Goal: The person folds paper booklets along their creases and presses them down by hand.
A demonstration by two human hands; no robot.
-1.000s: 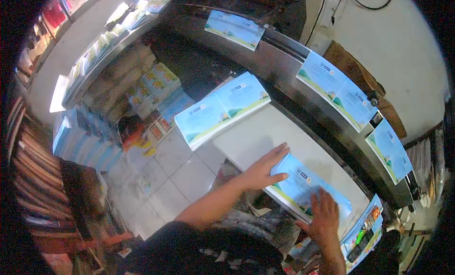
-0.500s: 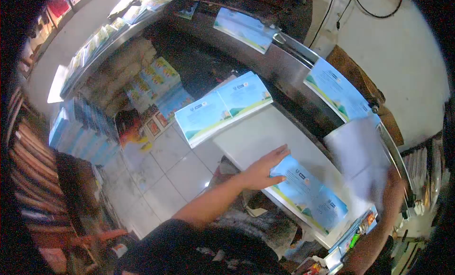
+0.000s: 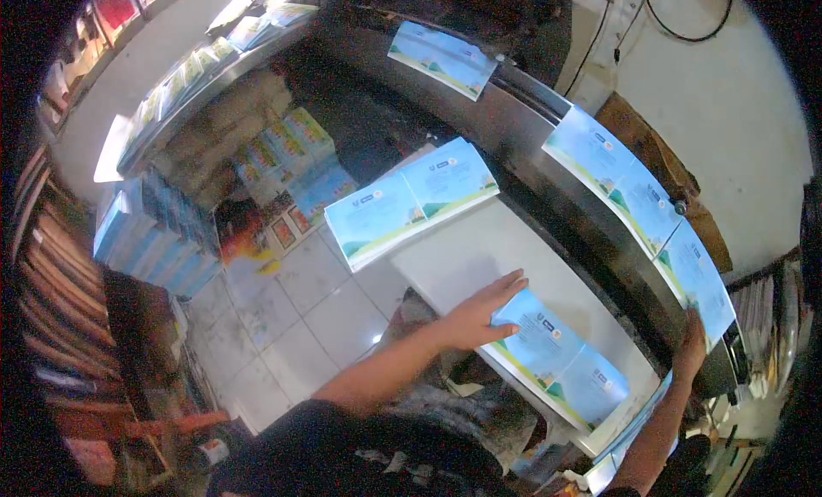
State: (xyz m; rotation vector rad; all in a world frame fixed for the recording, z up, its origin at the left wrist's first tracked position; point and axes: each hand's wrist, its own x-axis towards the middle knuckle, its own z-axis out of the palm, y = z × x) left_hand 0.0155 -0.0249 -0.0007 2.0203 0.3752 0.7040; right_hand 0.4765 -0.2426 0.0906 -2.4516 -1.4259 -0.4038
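Note:
My left hand (image 3: 486, 315) lies at the near-left end of a stack of light-blue printed sheets (image 3: 556, 351), thumb apart and fingers stretched along the stack's end. The stack rests on a white board (image 3: 454, 249). Over at the right, my right hand (image 3: 690, 347) grips the lower edge of a printed sheet (image 3: 698, 270) that lies on a curved-looking metal rail; its fingertips are partly hard to make out. Just above that sheet, another printed sheet (image 3: 608, 159) lies along the same rail.
A second pile of blue sheets (image 3: 411, 202) sits on the board's far end. One more sheet (image 3: 441, 59) lies farther up the metal rail (image 3: 531, 112). Tall stacks of prints (image 3: 154, 236) stand on the tiled floor (image 3: 317, 326) at left. A round knob (image 3: 681, 208) projects beside the rail.
The blurred sheet by my right hand has come down onto the rail, printed side showing. My right hand is now at its lower edge. My left hand has stayed by the stack.

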